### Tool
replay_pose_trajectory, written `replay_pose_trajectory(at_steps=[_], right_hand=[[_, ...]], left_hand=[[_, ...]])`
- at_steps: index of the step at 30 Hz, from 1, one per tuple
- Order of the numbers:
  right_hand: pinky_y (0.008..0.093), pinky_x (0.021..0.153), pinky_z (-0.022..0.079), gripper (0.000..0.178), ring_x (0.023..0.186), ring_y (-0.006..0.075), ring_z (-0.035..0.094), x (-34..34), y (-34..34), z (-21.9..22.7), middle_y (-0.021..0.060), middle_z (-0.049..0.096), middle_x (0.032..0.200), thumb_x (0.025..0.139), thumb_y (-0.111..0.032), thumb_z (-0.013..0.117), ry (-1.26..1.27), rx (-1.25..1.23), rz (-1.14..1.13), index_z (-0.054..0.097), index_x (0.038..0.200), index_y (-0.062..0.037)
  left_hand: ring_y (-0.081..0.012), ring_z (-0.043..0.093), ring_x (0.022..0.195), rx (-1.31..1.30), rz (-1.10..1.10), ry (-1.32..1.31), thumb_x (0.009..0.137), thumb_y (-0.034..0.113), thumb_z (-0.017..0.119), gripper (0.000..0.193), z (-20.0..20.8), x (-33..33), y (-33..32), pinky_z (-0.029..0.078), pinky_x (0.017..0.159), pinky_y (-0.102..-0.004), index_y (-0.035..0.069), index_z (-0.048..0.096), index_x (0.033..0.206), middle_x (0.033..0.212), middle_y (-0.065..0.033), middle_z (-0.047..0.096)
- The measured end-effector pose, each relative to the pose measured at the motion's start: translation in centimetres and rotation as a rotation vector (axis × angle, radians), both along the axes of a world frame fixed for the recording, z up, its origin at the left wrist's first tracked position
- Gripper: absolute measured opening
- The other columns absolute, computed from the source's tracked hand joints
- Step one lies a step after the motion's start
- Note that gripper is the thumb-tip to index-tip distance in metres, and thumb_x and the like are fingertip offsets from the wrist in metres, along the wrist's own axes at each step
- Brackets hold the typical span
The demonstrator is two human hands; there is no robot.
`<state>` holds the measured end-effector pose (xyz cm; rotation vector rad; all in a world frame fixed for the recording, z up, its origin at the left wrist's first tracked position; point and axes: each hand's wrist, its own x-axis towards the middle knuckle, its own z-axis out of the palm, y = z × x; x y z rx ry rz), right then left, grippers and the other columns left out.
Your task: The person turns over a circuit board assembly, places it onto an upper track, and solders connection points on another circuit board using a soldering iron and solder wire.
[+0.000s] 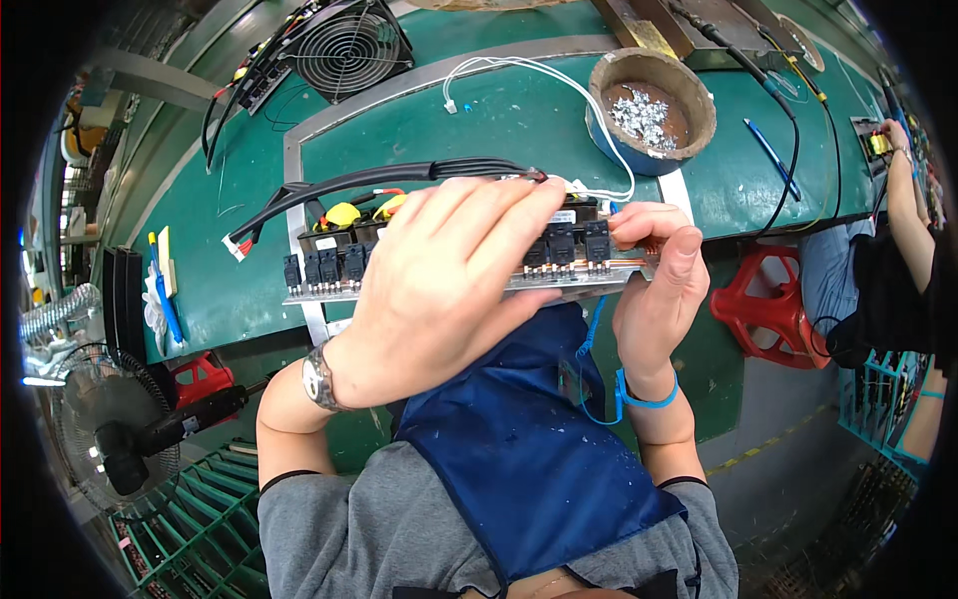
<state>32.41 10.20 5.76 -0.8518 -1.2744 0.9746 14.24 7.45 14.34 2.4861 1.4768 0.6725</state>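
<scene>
A long circuit board [334,288] is held up at the near edge of the green bench, tilted so that a row of black transistors [561,246] faces me. Behind them show yellow-wrapped coils [342,215]. My left hand [449,270] lies across the middle of the board, its fingers over the top and its thumb below, hiding that part. At the board's right end my right hand [661,265] grips the corner between thumb and fingers. A bundle of black cables [389,178] arches over the board to a white plug on the left. A thin white wire [544,62] loops behind it.
A round bowl [651,105] of silvery scraps stands at the back right, near a blue pen [768,155] and a black-corded tool [733,45]. A square cooling fan [351,52] sits back left. Red stools [768,309] flank me; a co-worker's arm [906,200] shows far right.
</scene>
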Motion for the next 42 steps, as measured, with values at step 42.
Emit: replay_pose_trajectory(at_steps=[42], right_hand=[[0.0308,0.07,0.044,0.045,0.075,0.0193,0.056,0.9,0.1,-1.4,0.0139,0.062,0.084,0.103,-0.026,0.033,-0.088,0.117,0.011,0.059,0.079,0.0025]], left_hand=[[-0.0304,0.063,0.092,-0.22,-0.126,-0.151,0.064,0.02,0.082,0.062,-0.9,-0.5,0.8,0.052,0.078,-0.0368,0.003,0.062,0.12,0.106,-0.0131,0.062]])
